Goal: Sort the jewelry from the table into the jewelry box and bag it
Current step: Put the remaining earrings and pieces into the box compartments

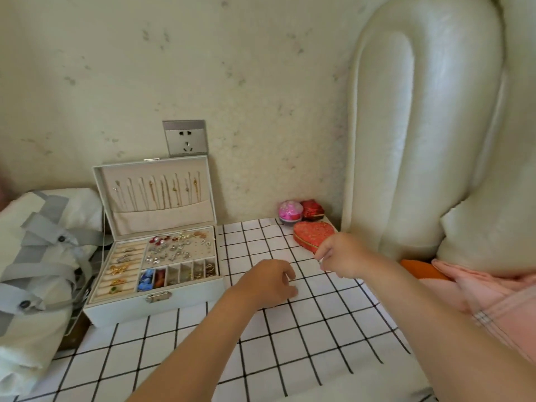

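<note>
Left hand [265,282] centre frame, palm down, fingers curled under, forearm entering from bottom edge. Right hand [339,255] just right and higher, fingers bunched against thumb in pinch; arm runs in from lower right.

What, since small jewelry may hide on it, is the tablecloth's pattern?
The tablecloth is white with a thin black grid, seen in the head view.

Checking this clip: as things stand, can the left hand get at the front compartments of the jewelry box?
Probably yes. The lid stands open, the left hand is over the checked cloth just right of the jewelry box, and nothing lies between it and the front compartments.
</note>
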Tool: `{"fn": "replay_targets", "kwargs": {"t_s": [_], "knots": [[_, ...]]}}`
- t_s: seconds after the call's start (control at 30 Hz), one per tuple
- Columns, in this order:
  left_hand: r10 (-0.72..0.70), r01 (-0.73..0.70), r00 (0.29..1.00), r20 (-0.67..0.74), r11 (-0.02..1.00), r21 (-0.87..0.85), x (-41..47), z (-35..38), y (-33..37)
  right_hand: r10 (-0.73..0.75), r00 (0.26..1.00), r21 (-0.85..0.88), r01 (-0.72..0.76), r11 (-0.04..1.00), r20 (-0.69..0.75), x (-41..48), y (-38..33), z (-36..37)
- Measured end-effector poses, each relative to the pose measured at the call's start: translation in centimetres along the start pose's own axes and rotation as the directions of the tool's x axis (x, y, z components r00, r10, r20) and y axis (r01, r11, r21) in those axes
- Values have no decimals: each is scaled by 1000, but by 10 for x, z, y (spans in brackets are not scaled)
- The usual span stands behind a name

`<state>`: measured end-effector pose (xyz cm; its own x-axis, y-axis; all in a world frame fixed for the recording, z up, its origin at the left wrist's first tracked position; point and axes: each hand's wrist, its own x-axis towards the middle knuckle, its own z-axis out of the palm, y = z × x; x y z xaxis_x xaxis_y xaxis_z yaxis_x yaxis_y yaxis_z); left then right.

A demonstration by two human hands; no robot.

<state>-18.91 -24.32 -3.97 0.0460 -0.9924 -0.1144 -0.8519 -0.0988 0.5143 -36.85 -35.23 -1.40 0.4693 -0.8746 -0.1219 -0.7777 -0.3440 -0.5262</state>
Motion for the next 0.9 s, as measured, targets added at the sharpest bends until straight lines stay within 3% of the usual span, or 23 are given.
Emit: {"fn": "replay_targets", "kwargs": {"t_s": [0.37,0.67,0.9], "knots": [[34,-36,999,-41,997,-66,15,14,5,44,998,152,-37,988,-47,9,50,3],[38,-44,996,-74,996,-78,45,16,11,-100,994,-23,99,995,-45,22,31,11],[-23,5,992,-128,990,-138,53,5,-1,-42,999,-97,38,995,-32,27,19,19]]}}
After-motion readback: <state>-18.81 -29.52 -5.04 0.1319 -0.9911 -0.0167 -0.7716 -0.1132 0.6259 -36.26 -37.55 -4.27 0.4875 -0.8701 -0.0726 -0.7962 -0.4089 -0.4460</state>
